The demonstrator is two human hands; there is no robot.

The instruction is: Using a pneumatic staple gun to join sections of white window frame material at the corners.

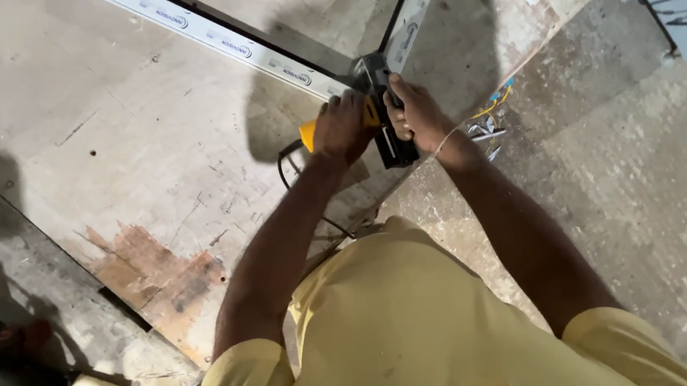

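Both hands, left hand [342, 126] and right hand [414, 113], clamped on the yellow-black power tool [380, 111] at the white frame corner [348, 80] just ahead; I'd keep it steady and flat

Warm, fairly dim light from behind the person throws a hard dark shadow just beyond the hands [379, 124] and softer ones far left, with mild softness throughout.

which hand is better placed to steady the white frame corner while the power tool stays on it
Probably the right hand. It sits on the black body of the power tool, nearest the angled white frame piece. The left hand is wrapped around the yellow handle, so it looks committed to guiding the tool.
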